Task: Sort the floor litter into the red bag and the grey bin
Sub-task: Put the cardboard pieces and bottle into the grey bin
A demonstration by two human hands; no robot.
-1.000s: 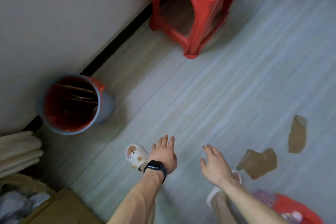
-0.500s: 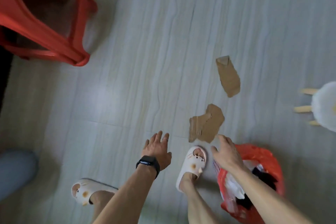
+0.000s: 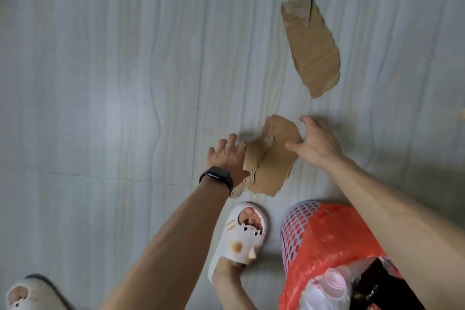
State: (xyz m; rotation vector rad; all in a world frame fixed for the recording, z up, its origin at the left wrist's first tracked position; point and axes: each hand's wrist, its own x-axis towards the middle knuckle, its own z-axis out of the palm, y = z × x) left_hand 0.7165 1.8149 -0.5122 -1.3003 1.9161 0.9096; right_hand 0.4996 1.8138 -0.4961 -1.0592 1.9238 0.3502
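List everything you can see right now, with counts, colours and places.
Cardboard: 2, brown, on floor; near piece between the hands, far piece beyond it.
Basket: 1, pale lilac, perforated, beside right foot.
Red bag: 1, red, lower right, lining the basket.
Floor: 1, grey planks, throughout.
Slippers: 2, white, one by the basket, one lower left.
Watch: 1, black, left wrist.
Left hand: 1, open, at near piece's left edge.
Right hand: 1, open, at its right edge.

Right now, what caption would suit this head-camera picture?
Left hand and right hand reach for torn cardboard near the red bag; another piece lies beyond.
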